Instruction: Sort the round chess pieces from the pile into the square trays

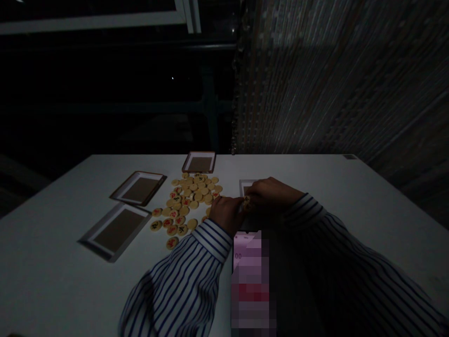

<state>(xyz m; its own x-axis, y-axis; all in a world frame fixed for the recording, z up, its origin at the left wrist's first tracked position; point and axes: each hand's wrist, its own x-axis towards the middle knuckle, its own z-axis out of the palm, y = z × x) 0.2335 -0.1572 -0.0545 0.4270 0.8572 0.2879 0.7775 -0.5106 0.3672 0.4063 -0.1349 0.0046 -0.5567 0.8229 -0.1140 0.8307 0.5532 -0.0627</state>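
A round wooden Chinese chess piece (247, 202) with a dark character stands on edge between my two hands. My right hand (271, 191) is closed on its right side, fingers curled over the piece. The fingertips of my left hand (226, 213) are bunched together at its left side, also gripping it. Behind my right hand, a white-rimmed box part (248, 181) is mostly hidden. Left of my hands, many loose Chinese chess pieces (198, 196) lie spread out, some showing red or black characters and others blank faces.
Two brown-edged shallow trays (156, 176) (199, 153) lie left of and behind the pieces. A pale-rimmed tray (93, 234) sits nearer on the left. A lit phone (242, 248), partly blurred out, lies between my forearms on the white table (52, 262). A bead curtain (298, 93) hangs behind.
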